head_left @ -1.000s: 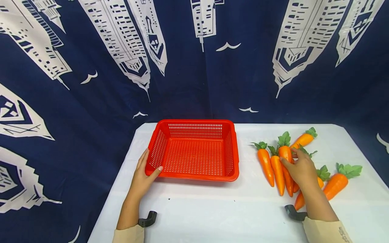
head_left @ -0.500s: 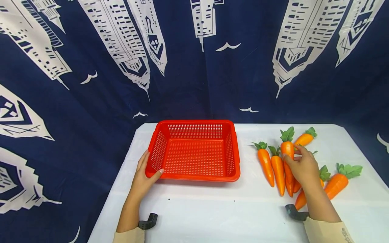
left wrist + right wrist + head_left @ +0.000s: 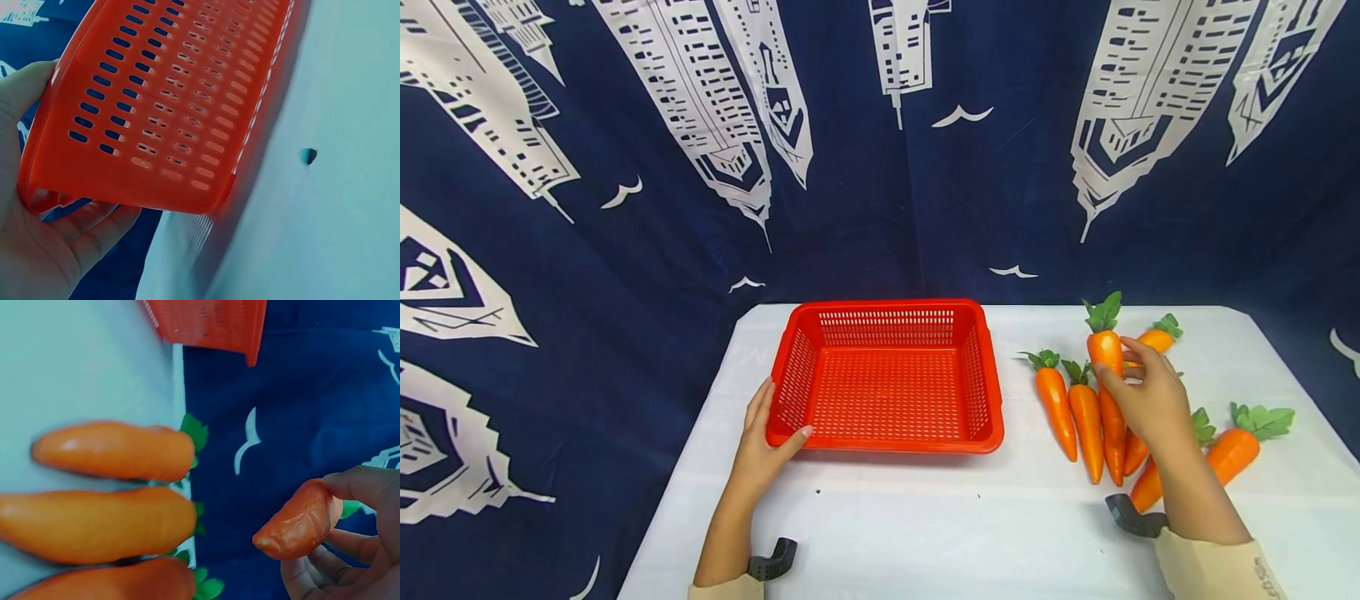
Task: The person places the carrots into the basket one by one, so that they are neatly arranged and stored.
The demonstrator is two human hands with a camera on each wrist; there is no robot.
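Observation:
My left hand (image 3: 762,450) grips the near left corner of a red plastic basket (image 3: 887,446), thumb on the front rim and fingers along the left side. In the left wrist view the basket's slotted wall (image 3: 156,100) shows, with the hand around its corner. My right hand (image 3: 1153,400) pinches an orange carrot (image 3: 1105,350) with a green leafy top between thumb and fingers. In the right wrist view this held carrot (image 3: 303,519) is raised, its tip toward the camera. The basket holds nothing.
Several more carrots (image 3: 1056,412) lie on the white table (image 3: 940,533) at the right, some partly hidden by the right hand and forearm. One carrot (image 3: 1231,456) with large leaves lies furthest right. A dark blue patterned curtain (image 3: 917,208) hangs behind the table.
The right hand has lifted the carrot upward from the pile. The left hand and the basket have shifted slightly to the right and toward the near side.

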